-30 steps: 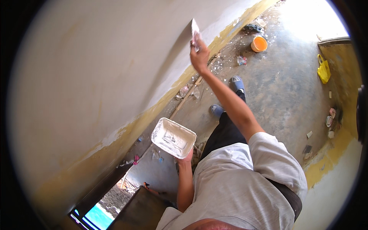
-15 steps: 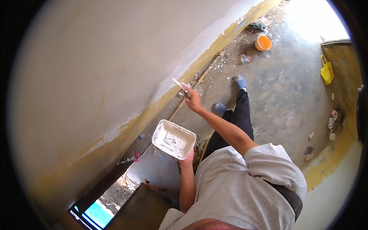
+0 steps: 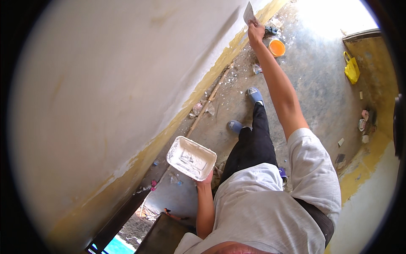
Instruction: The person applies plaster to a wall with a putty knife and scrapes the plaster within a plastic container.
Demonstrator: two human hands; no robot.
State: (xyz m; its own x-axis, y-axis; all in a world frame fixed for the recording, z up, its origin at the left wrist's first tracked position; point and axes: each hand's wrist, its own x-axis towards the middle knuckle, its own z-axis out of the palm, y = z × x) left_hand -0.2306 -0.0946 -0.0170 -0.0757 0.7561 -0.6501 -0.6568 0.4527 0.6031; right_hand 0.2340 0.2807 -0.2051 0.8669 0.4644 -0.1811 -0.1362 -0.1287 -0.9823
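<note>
My right hand point(image 3: 256, 33) is wrapped round a flat scraper point(image 3: 248, 13), held at arm's length toward the top of the view, beside the off-white wall point(image 3: 110, 80) above its flaking yellow lower band. Whether the blade touches the plaster I cannot tell. My left hand point(image 3: 204, 178) is low by my waist, holding a white rectangular plastic tray point(image 3: 191, 157) from beneath, with white paste smeared over its inside.
Below the wall a long bamboo pole point(image 3: 205, 110) lies among debris by my slippered feet. An orange bucket point(image 3: 277, 48), a yellow bag point(image 3: 352, 71) and a blue can point(image 3: 283, 175) are on the floor point(image 3: 304, 97). A doorway point(image 3: 131, 235) opens at lower left; bright light enters at upper right.
My right hand dropped toward the wall's yellow band half a second ago and has now swung up and right, arm stretched further out. The tray in my left hand sits slightly lower in view.
</note>
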